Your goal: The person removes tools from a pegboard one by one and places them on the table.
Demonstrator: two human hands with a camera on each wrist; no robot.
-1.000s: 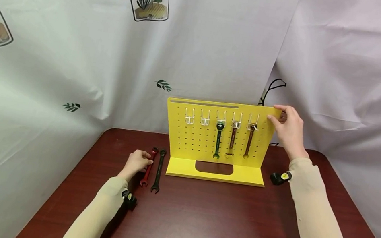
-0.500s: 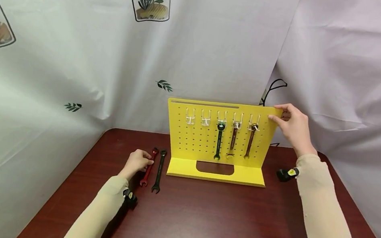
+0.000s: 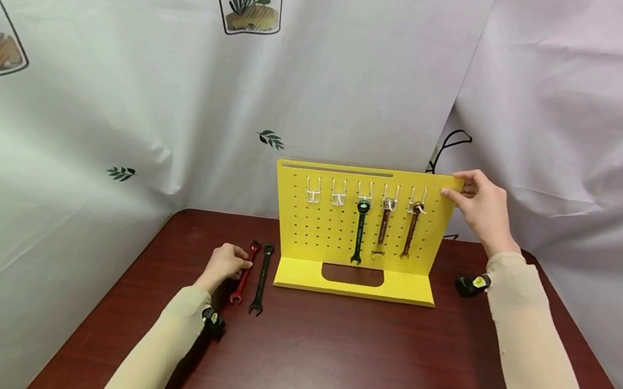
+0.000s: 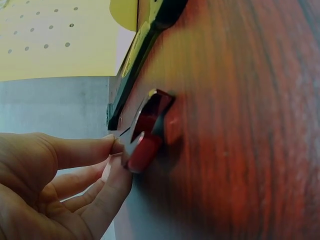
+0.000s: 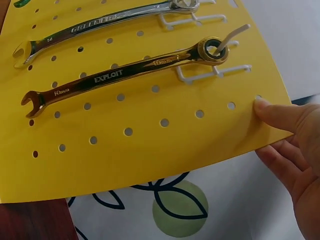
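Observation:
On the table's left side, my left hand (image 3: 226,265) pinches a red wrench (image 3: 243,281) between thumb and fingers; its jaw end shows close up in the left wrist view (image 4: 145,150). A dark green wrench (image 3: 261,280) lies just right of it. My right hand (image 3: 483,205) grips the upper right corner of a yellow pegboard (image 3: 318,229), thumb in front and fingers behind. From the board's white hooks hang a green wrench (image 3: 360,231), a silver-looking wrench (image 5: 107,22) and a golden-brown wrench (image 5: 125,72). Two hooks at the left, including the leftmost hook (image 3: 313,193), carry nothing.
The pegboard stands on a yellow base (image 3: 354,290) with a cut-out, near the back of the dark red table (image 3: 347,366). A white printed cloth (image 3: 366,62) hangs close behind and along both sides.
My right forearm has shifted slightly to the right while the hand keeps its grip on the board. The left hand stays on the red wrench. The head view has drifted a little.

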